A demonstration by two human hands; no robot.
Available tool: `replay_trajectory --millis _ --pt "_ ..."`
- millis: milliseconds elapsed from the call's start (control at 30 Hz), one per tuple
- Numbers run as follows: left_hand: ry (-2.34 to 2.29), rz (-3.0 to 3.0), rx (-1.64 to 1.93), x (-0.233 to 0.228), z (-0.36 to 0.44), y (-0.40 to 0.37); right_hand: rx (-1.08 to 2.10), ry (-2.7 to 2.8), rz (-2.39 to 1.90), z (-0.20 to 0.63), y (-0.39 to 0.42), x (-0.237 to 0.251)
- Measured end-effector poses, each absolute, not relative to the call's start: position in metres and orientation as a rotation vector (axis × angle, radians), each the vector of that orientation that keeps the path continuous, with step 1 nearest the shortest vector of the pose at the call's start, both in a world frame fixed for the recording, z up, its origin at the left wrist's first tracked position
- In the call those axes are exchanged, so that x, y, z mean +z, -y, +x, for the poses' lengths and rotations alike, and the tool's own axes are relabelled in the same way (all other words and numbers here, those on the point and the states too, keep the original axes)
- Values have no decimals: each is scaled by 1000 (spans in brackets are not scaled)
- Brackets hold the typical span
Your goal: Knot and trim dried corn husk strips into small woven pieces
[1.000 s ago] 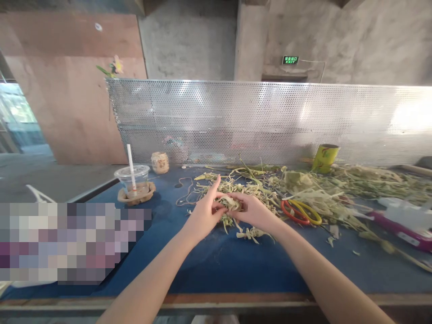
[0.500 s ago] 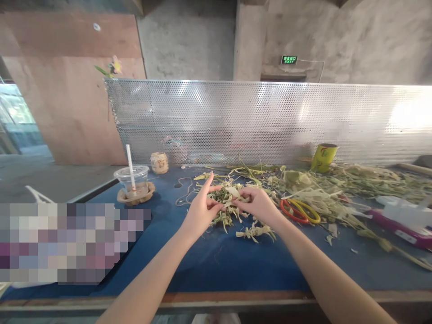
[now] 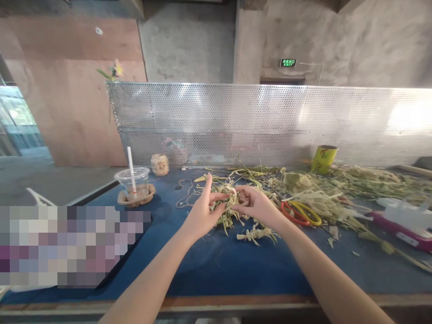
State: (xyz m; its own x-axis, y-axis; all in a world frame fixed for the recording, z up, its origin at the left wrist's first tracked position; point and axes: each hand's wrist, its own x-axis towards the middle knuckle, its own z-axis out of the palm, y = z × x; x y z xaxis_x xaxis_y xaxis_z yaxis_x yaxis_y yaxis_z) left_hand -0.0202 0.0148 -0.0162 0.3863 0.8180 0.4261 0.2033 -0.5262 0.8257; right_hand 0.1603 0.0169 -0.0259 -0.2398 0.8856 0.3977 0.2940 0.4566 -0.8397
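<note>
Head view: both your hands closed in over one curled pale strip point(image 3: 233, 193)!

There it was, mid-table, just above the heap of dried strips point(image 3: 227, 221). Your right hand point(image 3: 241, 198) had its fingers bent around the strip's right side, apparently gripping it. Your left hand point(image 3: 224, 201) came in opposite, index finger raised, thumb and middle finger apart near the curl; whether they pinched it, I couldn't tell.

Tense stuff, because that strip looked dry, and a sharp bend or hard pull could have split it. With the left hold so doubtful, the curl might have sprung loose had the right fingers slackened. Loose ends underneath could have snagged too, crowded as they were against your fingers. On the near side, a small knotted bundle point(image 3: 257, 234) lay just by your right wrist, where a sweep might have knocked it; farther right, the red and yellow handles point(image 3: 303, 219) sat near your forearm.
</note>
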Motion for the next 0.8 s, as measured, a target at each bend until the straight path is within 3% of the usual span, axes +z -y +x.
replay_trajectory --millis 167,567,800 --pt "-906 1774 1296 -15 -15 -11 817 1834 -939 153 -11 -25" --pt "-1049 1822 1301 -25 -8 -14 336 1972 -1195 146 -2 -23" --pt "-1072 1834 1413 -22 -5 -9 268 1965 -1253 142 -4 -24"
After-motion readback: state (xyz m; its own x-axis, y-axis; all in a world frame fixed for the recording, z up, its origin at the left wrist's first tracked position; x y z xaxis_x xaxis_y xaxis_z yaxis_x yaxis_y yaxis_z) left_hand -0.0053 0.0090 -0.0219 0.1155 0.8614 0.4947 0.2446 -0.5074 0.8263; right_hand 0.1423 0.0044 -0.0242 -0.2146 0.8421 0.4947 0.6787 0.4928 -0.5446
